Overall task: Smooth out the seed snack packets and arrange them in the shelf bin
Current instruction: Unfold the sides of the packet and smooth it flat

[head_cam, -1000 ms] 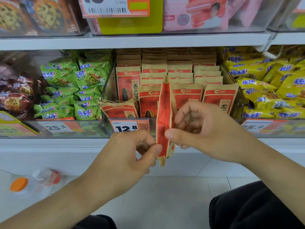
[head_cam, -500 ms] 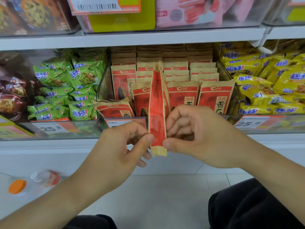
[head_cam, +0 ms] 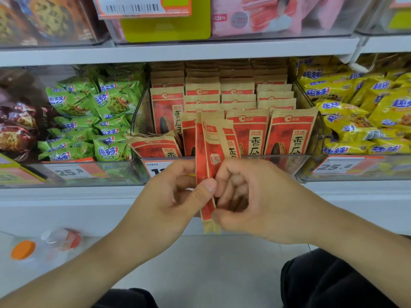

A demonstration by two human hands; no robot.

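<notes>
Left hand [head_cam: 169, 196] and right hand [head_cam: 249, 203] pinching upright seed packet [head_cam: 205, 165] — fingers curled, facing bin [head_cam: 311, 161]

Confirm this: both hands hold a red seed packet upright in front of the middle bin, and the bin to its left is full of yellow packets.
Not quite. The head view shows both hands, left hand and right hand, holding the seed packet before the middle bin, but the left bin's packets are green; the yellow ones are on the right.

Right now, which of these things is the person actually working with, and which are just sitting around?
Part of the job:
- seed packet, pinched edge-on by left hand and right hand
- seed packets in the bin, one slumped packet at front left
- clear bin

Just lying about:
- green snack bags
- yellow snack bags
- bottle on the floor
</notes>
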